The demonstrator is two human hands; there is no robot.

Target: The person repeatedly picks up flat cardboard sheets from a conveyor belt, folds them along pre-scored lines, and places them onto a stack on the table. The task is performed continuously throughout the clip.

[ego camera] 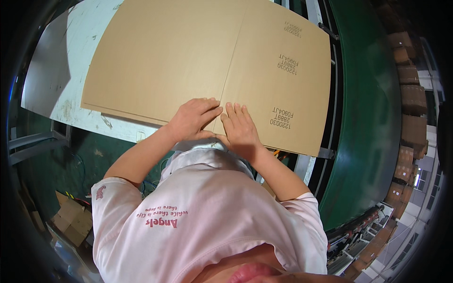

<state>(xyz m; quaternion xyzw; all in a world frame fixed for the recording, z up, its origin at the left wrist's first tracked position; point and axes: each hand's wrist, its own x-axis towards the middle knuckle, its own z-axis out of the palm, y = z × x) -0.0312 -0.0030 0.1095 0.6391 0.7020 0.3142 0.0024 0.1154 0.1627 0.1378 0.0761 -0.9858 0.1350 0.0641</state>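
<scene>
A large flat cardboard sheet [159,63] lies on a white worktable [81,109], with printed marks along its right part and a crease line running away from me. Under its left near edge shows the edge of another cardboard layer. My left hand [196,118] rests on the sheet just left of the crease, at the near edge. Right beside it, my right hand [240,127] lies flat with fingers pointing away, just right of the crease. The two thumbs meet or nearly meet near the edge. Neither hand is closed around anything.
A green conveyor belt [368,116] runs along the right, past dark metal rails. Stacks of cardboard [413,131] stand beyond it, with roller machinery [364,230] at lower right. An open cardboard box [72,219] sits on the floor at lower left, near a metal frame [35,141].
</scene>
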